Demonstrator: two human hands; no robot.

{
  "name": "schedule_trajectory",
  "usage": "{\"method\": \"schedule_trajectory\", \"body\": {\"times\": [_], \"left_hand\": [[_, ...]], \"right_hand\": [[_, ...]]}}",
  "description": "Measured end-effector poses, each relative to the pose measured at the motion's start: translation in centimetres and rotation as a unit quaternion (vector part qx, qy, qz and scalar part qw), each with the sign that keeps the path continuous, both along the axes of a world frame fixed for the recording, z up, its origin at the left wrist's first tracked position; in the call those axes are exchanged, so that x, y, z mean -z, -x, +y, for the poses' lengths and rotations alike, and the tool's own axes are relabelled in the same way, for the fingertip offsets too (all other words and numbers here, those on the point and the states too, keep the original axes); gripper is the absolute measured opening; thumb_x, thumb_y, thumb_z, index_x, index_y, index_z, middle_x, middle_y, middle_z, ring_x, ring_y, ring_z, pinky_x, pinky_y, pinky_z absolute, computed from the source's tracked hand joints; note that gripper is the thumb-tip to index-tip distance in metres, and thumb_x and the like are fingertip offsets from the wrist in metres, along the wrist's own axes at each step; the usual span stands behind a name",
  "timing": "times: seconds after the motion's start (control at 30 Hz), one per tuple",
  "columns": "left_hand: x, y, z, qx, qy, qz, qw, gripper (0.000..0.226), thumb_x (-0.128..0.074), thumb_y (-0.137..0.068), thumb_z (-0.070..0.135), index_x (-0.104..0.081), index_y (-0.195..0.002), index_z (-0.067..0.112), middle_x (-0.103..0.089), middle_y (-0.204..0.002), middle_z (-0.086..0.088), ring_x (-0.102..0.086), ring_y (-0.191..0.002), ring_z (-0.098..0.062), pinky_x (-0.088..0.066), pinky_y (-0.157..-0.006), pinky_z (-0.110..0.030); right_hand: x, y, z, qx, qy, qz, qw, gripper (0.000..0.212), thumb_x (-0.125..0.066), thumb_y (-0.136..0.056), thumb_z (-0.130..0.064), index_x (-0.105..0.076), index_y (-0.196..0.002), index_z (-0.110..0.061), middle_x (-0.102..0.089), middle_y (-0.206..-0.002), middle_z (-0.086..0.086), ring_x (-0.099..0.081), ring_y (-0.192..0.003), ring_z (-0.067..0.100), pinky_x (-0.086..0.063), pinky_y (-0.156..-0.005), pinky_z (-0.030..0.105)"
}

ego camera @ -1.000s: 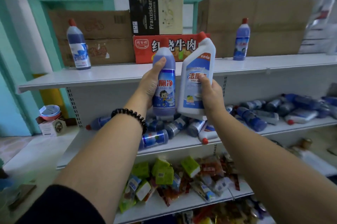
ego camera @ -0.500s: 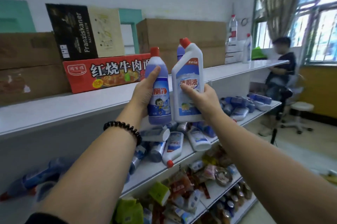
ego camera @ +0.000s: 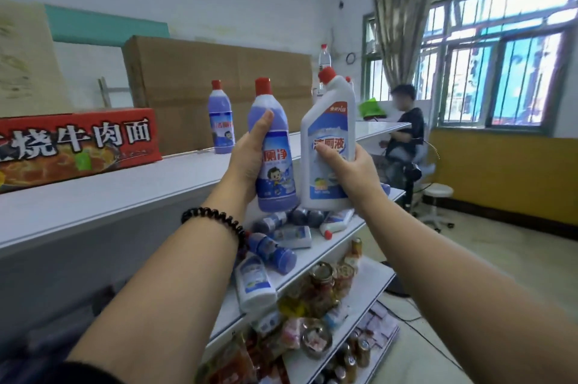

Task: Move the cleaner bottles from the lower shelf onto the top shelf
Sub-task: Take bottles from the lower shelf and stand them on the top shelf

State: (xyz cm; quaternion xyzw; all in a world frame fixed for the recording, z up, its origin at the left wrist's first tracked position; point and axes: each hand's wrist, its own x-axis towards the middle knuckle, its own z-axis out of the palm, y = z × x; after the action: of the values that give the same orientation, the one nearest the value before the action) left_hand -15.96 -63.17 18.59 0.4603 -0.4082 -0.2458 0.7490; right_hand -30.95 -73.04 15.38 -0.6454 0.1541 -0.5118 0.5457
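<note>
I read 烧牛肉面 in white on the red carton; the character before it is cut off at the edge. Blue bottle in my left hand: 厕净. White bottle in my right hand: 厕液, with the leading character unclear. The label on the standing bottle is too blurred to read, and so is the small print.

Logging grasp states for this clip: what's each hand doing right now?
Left hand: grips the blue cleaner bottle.
Right hand: grips the white cleaner bottle.

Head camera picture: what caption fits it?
Left hand grips a purple red-capped bottle, right hand a white angled-neck bottle, near the white top shelf.
</note>
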Motion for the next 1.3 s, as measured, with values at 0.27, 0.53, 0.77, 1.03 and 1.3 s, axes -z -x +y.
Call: {"method": "schedule_trajectory", "body": {"times": [0.27, 0.53, 0.77, 1.03, 1.3], "left_hand": [[-0.7, 1.1, -12.5, -0.030, -0.006, 0.004, 1.000, 0.051, -0.071, -0.078, 0.059, -0.068, -0.103, 0.015, -0.073, -0.079, -0.002, -0.070, -0.069, -0.018, -0.058, -0.073, -0.034], [-3.3, -4.4, -18.1, -0.128, -0.014, -0.061, 0.990, 0.048, -0.067, -0.089, 0.052, -0.064, -0.114, 0.011, -0.071, -0.092, -0.006, -0.069, -0.077, -0.018, -0.058, -0.073, -0.033], [-5.9, -11.3, -20.5, -0.203, -0.078, -0.155, 0.964, 0.042, -0.061, -0.094, 0.053, -0.060, -0.115, 0.017, -0.071, -0.096, -0.002, -0.071, -0.081, -0.015, -0.057, -0.071, -0.029], [-6.6, -17.5, -20.5, -0.284, -0.178, -0.257, 0.907, 0.048, -0.061, -0.094, 0.051, -0.048, -0.124, 0.016, -0.065, -0.106, 0.000, -0.067, -0.095, -0.016, -0.058, -0.079, -0.037], [-8.7, -20.4, -20.4, -0.360, -0.259, -0.323, 0.836, 0.063, -0.077, -0.085, 0.039, -0.052, -0.136, 0.012, -0.064, -0.122, -0.002, -0.064, -0.109, -0.017, -0.054, -0.096, -0.036]], "right_hand": [[-0.6, 2.6, -12.5, 0.016, 0.019, 0.026, 0.999, 0.028, -0.080, -0.082, -0.036, -0.065, -0.103, -0.024, -0.077, -0.098, 0.003, -0.075, -0.088, 0.018, -0.062, -0.077, 0.036], [-1.7, -2.0, -20.5, -0.023, 0.018, 0.014, 0.999, 0.032, -0.078, -0.083, -0.036, -0.063, -0.108, -0.022, -0.075, -0.102, 0.003, -0.075, -0.089, 0.019, -0.062, -0.078, 0.035], [-4.0, -10.1, -24.1, -0.083, 0.034, -0.020, 0.996, 0.038, -0.076, -0.084, -0.036, -0.061, -0.115, -0.020, -0.073, -0.106, 0.004, -0.074, -0.091, 0.017, -0.062, -0.078, 0.034], [-4.9, -18.2, -26.9, -0.141, 0.026, -0.025, 0.989, 0.046, -0.077, -0.084, -0.039, -0.060, -0.121, -0.018, -0.074, -0.107, 0.003, -0.075, -0.091, 0.016, -0.063, -0.079, 0.036], [-5.5, -23.6, -28.3, -0.207, 0.017, -0.031, 0.978, 0.025, -0.080, -0.084, -0.029, -0.066, -0.102, -0.019, -0.077, -0.086, -0.004, -0.075, -0.078, 0.012, -0.059, -0.065, 0.027]]}}
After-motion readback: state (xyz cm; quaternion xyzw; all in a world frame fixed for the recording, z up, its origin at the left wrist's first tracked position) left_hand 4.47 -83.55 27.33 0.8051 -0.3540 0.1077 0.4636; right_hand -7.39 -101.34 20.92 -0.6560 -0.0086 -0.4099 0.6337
